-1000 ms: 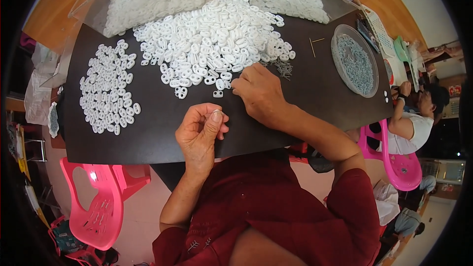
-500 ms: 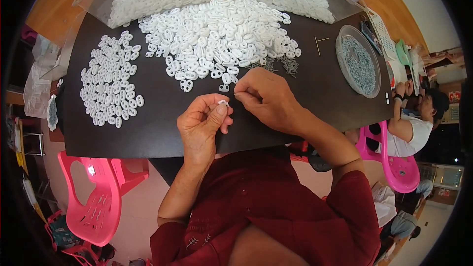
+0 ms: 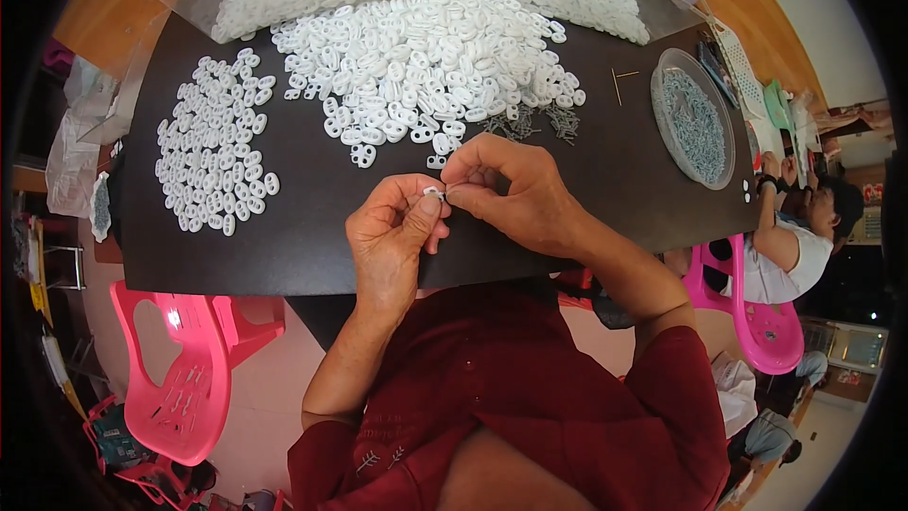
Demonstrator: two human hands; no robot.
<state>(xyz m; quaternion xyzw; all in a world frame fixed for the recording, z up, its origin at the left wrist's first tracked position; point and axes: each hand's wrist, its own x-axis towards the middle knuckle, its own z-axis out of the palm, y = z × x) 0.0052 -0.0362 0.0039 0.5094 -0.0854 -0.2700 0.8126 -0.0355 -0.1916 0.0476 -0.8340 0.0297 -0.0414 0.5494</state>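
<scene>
Centre frame: our left hand (image 3: pixel 392 241) pinches a small white plastic piece (image 3: pixel 434 193) at its fingertips, held up off the dark table (image 3: pixel 605 161) so our right hand (image 3: pixel 515 191), pinched shut on something too small to identify, can meet it. Loose heap of white pieces (image 3: pixel 426 57) above, flat-spread group (image 3: pixel 213 156) upper left, round tray (image 3: pixel 693 117) upper right.

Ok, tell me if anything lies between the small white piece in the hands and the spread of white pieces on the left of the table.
Nothing visible does. The small white piece is pinched between the left hand and right hand; only bare dark table shows between it and the spread of white pieces.
</scene>
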